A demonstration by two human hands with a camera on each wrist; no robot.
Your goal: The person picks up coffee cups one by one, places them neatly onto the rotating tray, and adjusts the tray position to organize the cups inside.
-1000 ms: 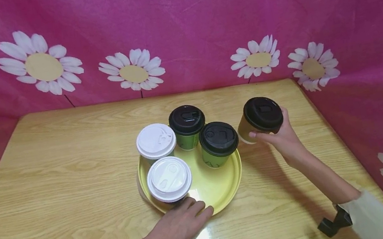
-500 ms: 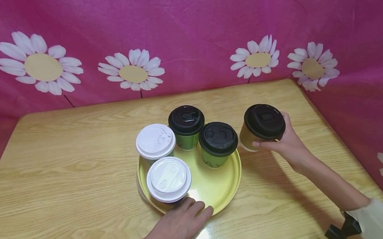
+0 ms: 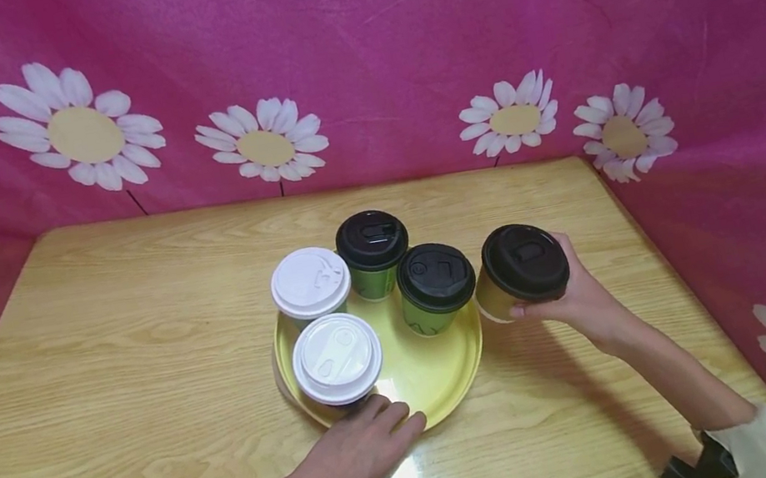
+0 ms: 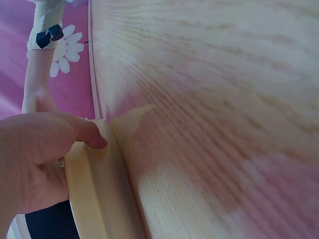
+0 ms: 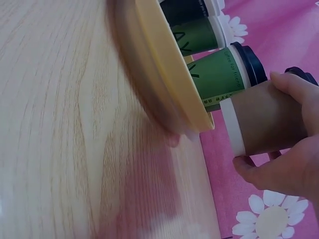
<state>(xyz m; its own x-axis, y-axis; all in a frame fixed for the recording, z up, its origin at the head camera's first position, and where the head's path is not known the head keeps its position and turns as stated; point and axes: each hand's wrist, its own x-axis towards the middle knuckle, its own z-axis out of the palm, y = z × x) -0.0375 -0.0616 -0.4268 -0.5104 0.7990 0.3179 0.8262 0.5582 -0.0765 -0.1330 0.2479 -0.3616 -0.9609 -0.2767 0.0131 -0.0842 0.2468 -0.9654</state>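
My right hand point(image 3: 588, 306) grips a brown paper coffee cup point(image 5: 269, 119) with a black lid point(image 3: 525, 262), tilted slightly and held in the air just right of the yellow round tray point(image 3: 447, 393). In the right wrist view its white base edge shows, with thumb and fingers around the side. My left hand point(image 3: 368, 449) holds the tray's near rim. In the left wrist view its thumb point(image 4: 94, 137) lies over the rim and the other fingers are inside. On the tray stand two white-lidded cups point(image 3: 338, 359) and two green cups point(image 3: 430, 317) with black lids.
The tray sits on a wood-grain table point(image 3: 126, 341). A pink cloth point(image 3: 365, 39) with daisies hangs behind and along the sides. A black wrist device point(image 3: 698, 465) is strapped at the right sleeve. The front white-lidded cup stands close to the left hand.
My right hand has brought the brown cup nearer to me, lower in the head view and slightly left at the end, beside the tray. The left hand and the tray have stayed put.
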